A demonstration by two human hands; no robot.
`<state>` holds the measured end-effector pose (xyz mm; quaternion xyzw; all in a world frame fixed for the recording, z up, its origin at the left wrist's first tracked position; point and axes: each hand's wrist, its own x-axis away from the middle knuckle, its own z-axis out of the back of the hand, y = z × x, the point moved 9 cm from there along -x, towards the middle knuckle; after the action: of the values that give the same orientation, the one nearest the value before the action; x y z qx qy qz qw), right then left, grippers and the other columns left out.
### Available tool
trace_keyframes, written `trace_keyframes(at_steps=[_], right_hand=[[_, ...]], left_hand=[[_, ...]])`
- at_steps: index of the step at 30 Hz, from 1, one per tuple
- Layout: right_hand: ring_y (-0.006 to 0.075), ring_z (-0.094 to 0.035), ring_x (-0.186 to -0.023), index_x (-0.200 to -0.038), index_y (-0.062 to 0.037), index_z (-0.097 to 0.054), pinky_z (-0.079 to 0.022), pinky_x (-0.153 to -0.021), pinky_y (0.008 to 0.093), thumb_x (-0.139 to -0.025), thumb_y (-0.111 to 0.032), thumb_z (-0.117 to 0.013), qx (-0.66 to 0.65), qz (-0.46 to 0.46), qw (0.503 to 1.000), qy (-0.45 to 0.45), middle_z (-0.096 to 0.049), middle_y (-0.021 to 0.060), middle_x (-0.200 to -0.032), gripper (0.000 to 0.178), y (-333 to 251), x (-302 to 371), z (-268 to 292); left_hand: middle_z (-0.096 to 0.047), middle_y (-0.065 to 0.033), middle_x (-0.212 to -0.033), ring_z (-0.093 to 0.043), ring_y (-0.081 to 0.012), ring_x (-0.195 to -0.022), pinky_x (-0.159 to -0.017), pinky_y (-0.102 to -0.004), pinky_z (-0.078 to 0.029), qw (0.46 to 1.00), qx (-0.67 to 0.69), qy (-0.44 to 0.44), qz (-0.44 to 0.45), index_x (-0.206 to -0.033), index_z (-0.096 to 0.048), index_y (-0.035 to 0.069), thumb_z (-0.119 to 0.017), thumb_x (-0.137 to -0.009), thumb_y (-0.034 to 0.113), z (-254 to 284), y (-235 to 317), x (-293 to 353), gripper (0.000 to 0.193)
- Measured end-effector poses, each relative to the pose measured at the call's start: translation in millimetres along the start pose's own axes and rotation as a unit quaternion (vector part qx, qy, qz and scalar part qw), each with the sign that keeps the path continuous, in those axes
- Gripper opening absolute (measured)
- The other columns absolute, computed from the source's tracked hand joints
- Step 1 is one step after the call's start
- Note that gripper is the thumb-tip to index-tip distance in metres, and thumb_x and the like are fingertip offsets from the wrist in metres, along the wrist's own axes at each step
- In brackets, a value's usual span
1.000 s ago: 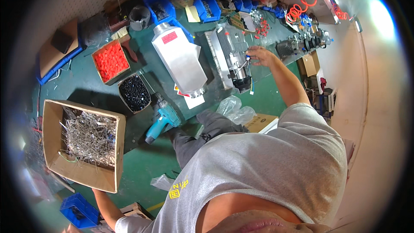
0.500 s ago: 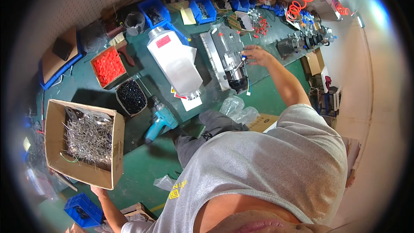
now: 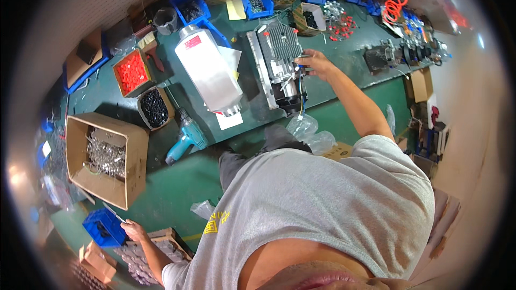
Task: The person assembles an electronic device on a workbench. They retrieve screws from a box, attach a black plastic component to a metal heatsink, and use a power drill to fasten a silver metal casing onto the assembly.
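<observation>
The finned metal unit [image 3: 278, 48] lies on the counter [image 3: 344, 56] — our right grip [image 3: 314, 63] meets its side, closure unclear; our left grip [image 3: 134, 230] holds a thin strip [image 3: 114, 213]. We should press lightly, sparing the wires [image 3: 301, 94].

A grey finned metal unit [image 3: 280, 48] with a black lower end lies lengthwise on the green surface [image 3: 349, 53], upper centre of the frame, wires along its right side. At lower left, a thin pale strip [image 3: 114, 212] slants.

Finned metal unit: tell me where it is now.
In the head view, the finned metal unit lies on the green bench, just right of the smooth silver casing, the right hand at its right side.
</observation>
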<state>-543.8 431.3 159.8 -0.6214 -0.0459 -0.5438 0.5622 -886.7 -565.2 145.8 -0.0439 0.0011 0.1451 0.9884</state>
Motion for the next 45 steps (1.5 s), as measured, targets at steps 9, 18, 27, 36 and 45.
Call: trace_keyframes(at_steps=[9, 18, 27, 36, 45], right_hand=[[0.0176, -0.067, -0.093, -0.121, 0.0061, -0.058, -0.053, -0.084, 0.0336, -0.073, -0.027, -0.093, -0.011, 0.143, 0.987, -0.075, -0.072, 0.0133, -0.103, 0.068, 8, -33, 0], [0.0168, -0.067, -0.086, -0.123, 0.0083, -0.056, -0.055, -0.079, 0.0318, -0.072, -0.026, -0.094, 0.006, 0.15, 0.988, -0.046, -0.069, 0.0093, -0.096, 0.072, 12, -35, 7], [0.0155, -0.064, -0.082, -0.122, 0.0089, -0.056, -0.055, -0.073, 0.031, -0.07, -0.026, -0.095, 0.009, 0.169, 0.985, -0.04, -0.067, 0.0082, -0.092, 0.074, 4, -39, 12], [0.0148, -0.063, -0.084, -0.122, 0.0081, -0.05, -0.056, -0.071, 0.0296, -0.07, -0.023, -0.095, -0.017, 0.158, 0.985, -0.072, -0.064, 0.0096, -0.095, 0.075, 5, -36, 0], [0.0128, -0.061, -0.078, -0.122, 0.0076, -0.047, -0.056, -0.067, 0.027, -0.074, -0.016, -0.092, -0.082, 0.144, 0.98, -0.109, -0.063, 0.007, -0.093, 0.071, -1, -27, 1]], left_hand=[[-0.051, -0.0003, -0.081, -0.048, -0.009, -0.066, -0.054, -0.0238, -0.042, 0.82, 0.569, 0.012, 0.053, -0.119, -0.059, 0.001, -0.053, -0.101, 0.021, 113, 264, 242, 0.027], [-0.049, 0.0008, -0.072, -0.034, -0.0035, -0.05, -0.043, -0.0204, -0.027, 0.624, 0.579, -0.511, -0.122, -0.149, -0.045, 0.01, -0.042, -0.11, 0.026, 159, 618, 463, 0.043], [-0.05, -0.0012, -0.069, -0.032, -0.004, -0.047, -0.04, -0.0211, -0.027, 0.604, 0.473, -0.623, -0.156, -0.159, -0.035, 0.02, -0.039, -0.109, 0.017, 152, 663, 514, 0.05], [-0.042, 0.0034, -0.07, -0.03, -0.0033, -0.052, -0.042, -0.0201, -0.025, 0.62, 0.51, -0.593, -0.061, -0.158, -0.039, 0.02, -0.044, -0.109, 0.017, 151, 670, 540, 0.049], [-0.04, 0.0048, -0.071, -0.033, -0.0041, -0.052, -0.042, -0.0211, -0.026, 0.588, 0.572, -0.569, 0.056, -0.158, -0.038, 0.02, -0.044, -0.109, 0.015, 157, 677, 566, 0.05]])
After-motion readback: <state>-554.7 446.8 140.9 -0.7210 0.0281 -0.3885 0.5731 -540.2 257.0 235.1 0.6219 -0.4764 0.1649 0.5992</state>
